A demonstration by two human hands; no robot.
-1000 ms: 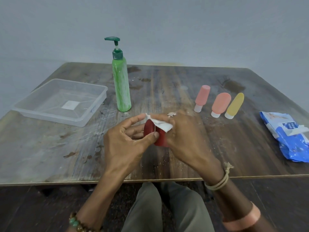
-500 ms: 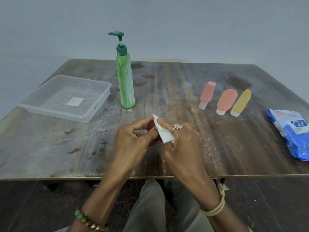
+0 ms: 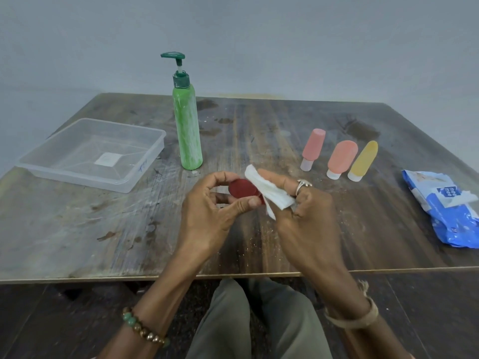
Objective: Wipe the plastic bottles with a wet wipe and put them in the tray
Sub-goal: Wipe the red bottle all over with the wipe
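My left hand (image 3: 207,216) grips a small dark red bottle (image 3: 242,188) between thumb and fingers, just above the table's middle. My right hand (image 3: 305,218) holds a white wet wipe (image 3: 269,194) against the bottle's right side, the wipe draped over my fingers. A tall green pump bottle (image 3: 187,130) stands behind my hands. Three small bottles lie at the right: pink (image 3: 313,147), salmon (image 3: 341,158) and yellow (image 3: 363,159). The clear plastic tray (image 3: 145,167) sits at the left with nothing in it.
A blue wet wipe packet (image 3: 448,216) lies at the table's right edge, a wipe sticking out of its opening. The wooden table (image 3: 77,229) is worn and stained. My knees show below its front edge.
The red bottle has been turned in my left hand, so more of it shows now. The wipe has slid along its right side. The camera view shifted slightly.
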